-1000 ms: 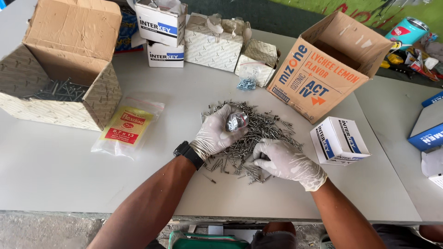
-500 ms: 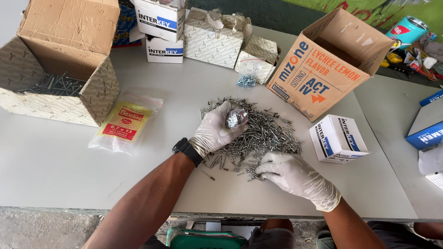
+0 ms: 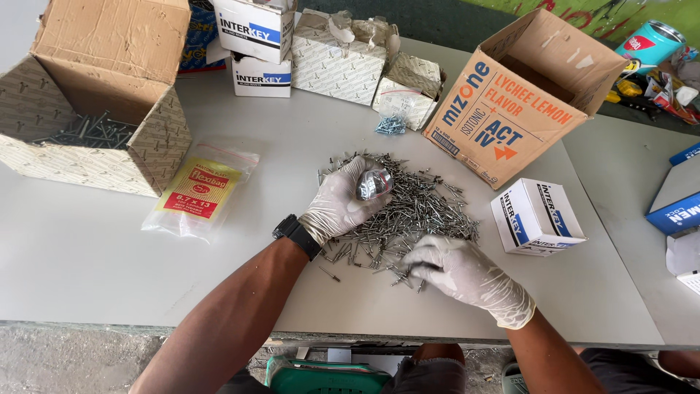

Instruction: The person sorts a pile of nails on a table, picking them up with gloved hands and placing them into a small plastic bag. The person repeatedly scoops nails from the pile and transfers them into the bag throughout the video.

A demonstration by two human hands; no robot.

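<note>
Over the rivets (image 3: 415,208), left hand (image 3: 339,204) clutches a half-hidden bundle (image 3: 373,182); right hand (image 3: 459,270) pinches some.

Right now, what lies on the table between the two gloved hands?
In the head view, part of the pile of small metal fasteners lies between the left hand and the right hand; no bare table shows there.

Left hand (image 3: 339,204): thin white disposable glove, wrinkled at the knuckles.
Right hand (image 3: 467,273): matching white glove, cuff bunched at the wrist.
Watch (image 3: 297,236): black band on the left wrist.
Forearms: bare, no sleeves in view.
</note>
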